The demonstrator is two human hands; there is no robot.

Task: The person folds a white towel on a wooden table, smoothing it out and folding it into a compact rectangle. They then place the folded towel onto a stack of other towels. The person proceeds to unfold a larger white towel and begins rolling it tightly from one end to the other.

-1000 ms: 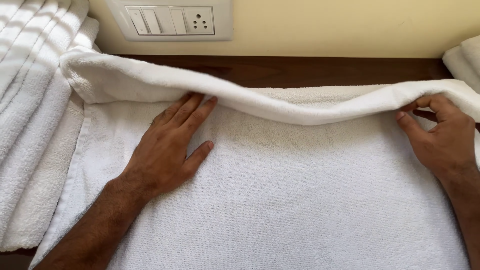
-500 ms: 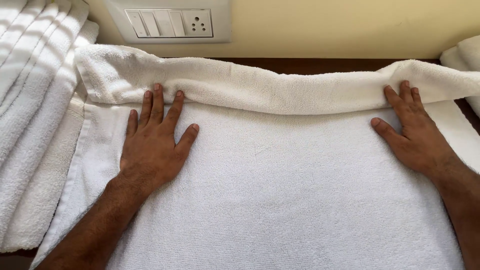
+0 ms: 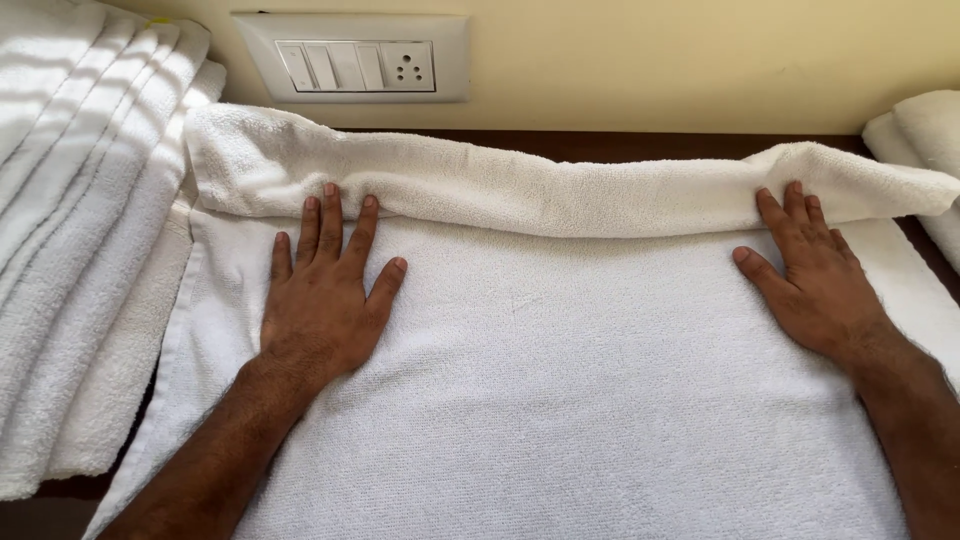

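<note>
A white terry towel [image 3: 560, 400] lies spread flat over a dark wooden surface. Its far edge is turned over into a thick rolled fold [image 3: 560, 190] that runs from left to right. My left hand [image 3: 325, 290] lies palm down on the towel, fingers apart, fingertips touching the fold's near edge. My right hand [image 3: 815, 275] also lies flat, fingers apart, its fingertips against the fold at the right. Neither hand grips anything.
A stack of folded white towels [image 3: 80, 230] sits at the left. More white towel [image 3: 925, 150] shows at the right edge. A cream wall with a grey switch and socket plate [image 3: 355, 60] stands right behind the dark wood [image 3: 620, 145].
Both hands have let go of the towel's far edge and now lie flat against it. The fold has moved further away and settled lower. My left hand shifted left.
</note>
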